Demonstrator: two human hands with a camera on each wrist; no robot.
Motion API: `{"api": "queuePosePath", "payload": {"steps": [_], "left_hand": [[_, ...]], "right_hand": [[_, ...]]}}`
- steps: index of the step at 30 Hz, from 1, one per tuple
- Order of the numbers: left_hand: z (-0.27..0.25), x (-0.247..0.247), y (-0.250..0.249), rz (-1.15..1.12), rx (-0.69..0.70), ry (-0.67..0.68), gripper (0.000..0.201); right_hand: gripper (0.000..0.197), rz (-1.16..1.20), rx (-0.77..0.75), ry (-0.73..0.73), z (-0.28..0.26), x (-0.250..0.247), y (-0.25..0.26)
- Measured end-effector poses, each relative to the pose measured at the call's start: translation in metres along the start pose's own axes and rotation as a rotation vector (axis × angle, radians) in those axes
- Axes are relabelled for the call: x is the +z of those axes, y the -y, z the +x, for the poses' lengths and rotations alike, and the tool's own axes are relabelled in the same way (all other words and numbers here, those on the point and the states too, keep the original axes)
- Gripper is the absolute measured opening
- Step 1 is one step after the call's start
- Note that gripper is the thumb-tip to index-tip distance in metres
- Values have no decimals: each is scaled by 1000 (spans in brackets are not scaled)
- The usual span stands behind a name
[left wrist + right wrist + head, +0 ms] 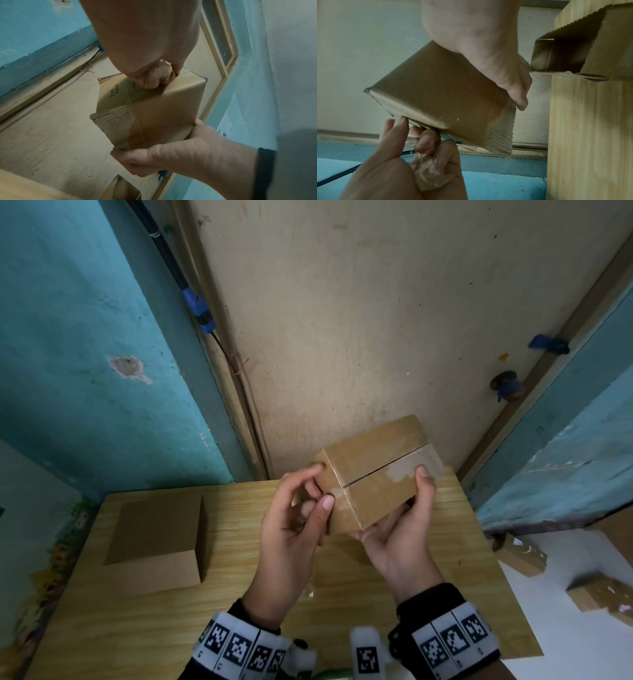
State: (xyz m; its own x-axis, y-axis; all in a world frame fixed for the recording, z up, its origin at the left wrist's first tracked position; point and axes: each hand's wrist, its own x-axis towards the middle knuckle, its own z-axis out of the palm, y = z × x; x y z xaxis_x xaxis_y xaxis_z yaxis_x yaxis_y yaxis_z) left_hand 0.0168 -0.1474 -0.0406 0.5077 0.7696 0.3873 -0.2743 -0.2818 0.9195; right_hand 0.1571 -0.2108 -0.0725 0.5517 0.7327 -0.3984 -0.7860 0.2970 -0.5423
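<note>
I hold taped box [376, 474] aloft over surface [239, 604], right hand [400, 539] fingers wrapped round its end; left hand [291, 529] fingers curled on crumpled tape wad [428, 175], thumb at box corner seam

The box [370, 455] is matt brown corrugated cardboard, and its torn edge [111, 117] shows rough, ribbed fluting. Glossy clear tape [404, 472] clings to its top in patchy film. The crumpled tape wad [428, 174] is shiny, wrinkled plastic. The table [239, 577] is smooth pale wood-grain, and the wall [68, 337] is rough, chipped teal paint.
</note>
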Motion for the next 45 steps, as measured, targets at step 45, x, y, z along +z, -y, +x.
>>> {"api": "queuePosePath", "payload": {"steps": [45], "left_hand": [[8,-9,-27,213,32,20,16]], "right_hand": [[129,-280,-492,-37,-18,9,16]]}}
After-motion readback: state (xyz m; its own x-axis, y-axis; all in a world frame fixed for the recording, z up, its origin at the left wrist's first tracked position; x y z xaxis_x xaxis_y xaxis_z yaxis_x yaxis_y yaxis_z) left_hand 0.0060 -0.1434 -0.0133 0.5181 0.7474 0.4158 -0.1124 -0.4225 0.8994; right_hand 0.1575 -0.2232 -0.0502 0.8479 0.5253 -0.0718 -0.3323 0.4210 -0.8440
